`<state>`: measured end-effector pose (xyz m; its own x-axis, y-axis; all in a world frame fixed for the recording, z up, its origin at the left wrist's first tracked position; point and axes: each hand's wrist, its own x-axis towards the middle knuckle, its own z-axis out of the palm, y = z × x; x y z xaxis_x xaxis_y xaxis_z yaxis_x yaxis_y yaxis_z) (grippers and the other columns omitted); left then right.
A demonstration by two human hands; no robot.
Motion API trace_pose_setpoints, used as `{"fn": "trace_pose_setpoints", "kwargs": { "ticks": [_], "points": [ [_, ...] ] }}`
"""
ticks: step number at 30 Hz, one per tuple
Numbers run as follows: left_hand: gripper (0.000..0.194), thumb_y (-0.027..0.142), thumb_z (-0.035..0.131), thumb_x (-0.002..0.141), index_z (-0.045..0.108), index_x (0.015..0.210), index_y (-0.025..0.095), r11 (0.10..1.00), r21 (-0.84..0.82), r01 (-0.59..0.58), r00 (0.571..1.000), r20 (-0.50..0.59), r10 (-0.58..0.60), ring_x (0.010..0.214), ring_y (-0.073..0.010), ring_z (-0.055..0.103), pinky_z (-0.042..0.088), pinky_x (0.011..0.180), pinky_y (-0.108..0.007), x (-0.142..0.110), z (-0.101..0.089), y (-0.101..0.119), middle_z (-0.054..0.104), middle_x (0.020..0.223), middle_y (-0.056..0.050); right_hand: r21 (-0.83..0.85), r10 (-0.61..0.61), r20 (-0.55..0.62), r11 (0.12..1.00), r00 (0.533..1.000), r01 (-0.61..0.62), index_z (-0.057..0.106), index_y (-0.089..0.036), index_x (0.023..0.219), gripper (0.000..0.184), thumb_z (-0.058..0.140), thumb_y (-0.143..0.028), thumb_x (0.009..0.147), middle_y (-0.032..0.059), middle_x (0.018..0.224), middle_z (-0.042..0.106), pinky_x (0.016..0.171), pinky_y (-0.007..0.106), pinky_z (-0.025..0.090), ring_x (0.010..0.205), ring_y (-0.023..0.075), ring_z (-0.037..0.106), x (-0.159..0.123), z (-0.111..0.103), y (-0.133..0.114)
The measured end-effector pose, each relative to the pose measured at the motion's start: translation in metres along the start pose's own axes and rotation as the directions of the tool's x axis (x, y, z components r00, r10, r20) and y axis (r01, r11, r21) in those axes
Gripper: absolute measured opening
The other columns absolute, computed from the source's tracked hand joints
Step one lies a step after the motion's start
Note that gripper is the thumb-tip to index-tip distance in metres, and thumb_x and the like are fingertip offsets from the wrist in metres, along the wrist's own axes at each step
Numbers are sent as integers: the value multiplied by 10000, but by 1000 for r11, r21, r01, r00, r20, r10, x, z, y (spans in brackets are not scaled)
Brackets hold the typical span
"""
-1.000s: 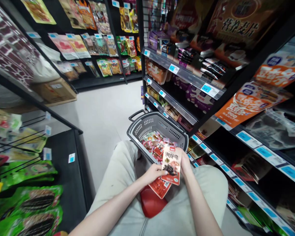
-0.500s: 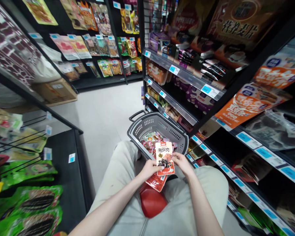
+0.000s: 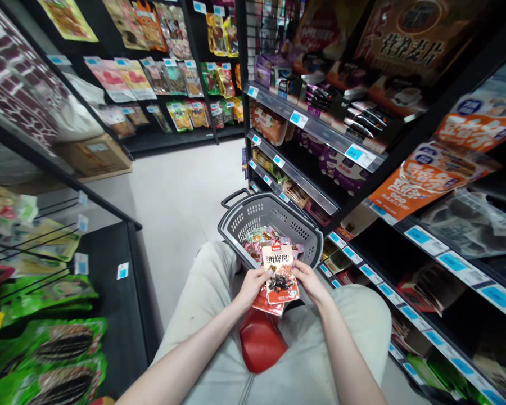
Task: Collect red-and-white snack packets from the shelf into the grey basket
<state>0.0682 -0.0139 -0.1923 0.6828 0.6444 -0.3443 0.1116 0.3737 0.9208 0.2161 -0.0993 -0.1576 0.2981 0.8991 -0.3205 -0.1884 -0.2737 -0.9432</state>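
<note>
A red and cream snack packet (image 3: 283, 284) with dark lettering lies flat between my two hands over my lap. My left hand (image 3: 253, 286) grips its left side, thumb on top. At the right edge, the fingers of my right hand (image 3: 310, 281) pinch the same packet. A second red packet (image 3: 267, 305) pokes out beneath it near my left hand; which fingers hold that one is hidden. Just beyond is a grey shopping basket (image 3: 306, 216), with several small colourful packets (image 3: 259, 239) in its bottom.
Shelves (image 3: 316, 121) of boxed and bagged goods rise close on the right. On the left, a low black display (image 3: 124, 298) carries green bags (image 3: 59, 340). A cardboard box (image 3: 95, 154) sits by the far rack. Something red and smooth (image 3: 261, 346) shows between my knees.
The top packet has shifted slightly left and down. The red packet beneath has turned and slid further under it. My left hand has moved a little up and left.
</note>
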Motion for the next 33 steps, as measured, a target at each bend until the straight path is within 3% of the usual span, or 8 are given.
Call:
{"fn": "trace_pose_setpoints", "kwargs": {
  "ticks": [6,10,16,22,33],
  "points": [
    [378,483,543,625,583,526,120,994,112,-3,998,-59,10,590,-144,507,376,556,-215,3,-2,-3,571,572,-10,-232,-74,-71,971,995,55,571,-155,776,240,478,-371,729,24,738,596,658,276,387,665,156,512,3,0,6],
    [372,473,531,641,600,581,112,993,115,-12,998,-56,19,580,-137,498,371,551,-214,4,-4,-4,578,594,-15,-340,-136,-49,934,990,111,556,-157,789,246,420,-361,768,27,764,590,654,265,391,683,155,512,3,1,9],
    [382,485,512,657,574,577,117,995,95,6,998,-57,0,550,-125,489,366,535,-208,3,-1,-6,567,571,-7,-491,-161,-140,868,977,73,534,-164,775,266,364,-368,794,29,720,587,626,261,386,665,160,511,3,3,11],
    [396,502,520,646,589,607,114,998,41,38,999,-38,-37,552,-131,507,377,539,-213,4,0,-6,585,579,-7,-485,-186,-192,872,964,72,533,-161,774,274,349,-363,794,44,750,588,652,271,380,670,163,503,3,8,10],
    [417,500,563,622,615,713,97,964,-220,146,989,16,-147,576,-166,559,421,605,-273,3,3,-4,605,584,-38,-343,-176,-178,933,968,106,537,-176,807,248,379,-366,783,46,802,593,685,280,389,728,174,515,8,10,12]
  ]
}}
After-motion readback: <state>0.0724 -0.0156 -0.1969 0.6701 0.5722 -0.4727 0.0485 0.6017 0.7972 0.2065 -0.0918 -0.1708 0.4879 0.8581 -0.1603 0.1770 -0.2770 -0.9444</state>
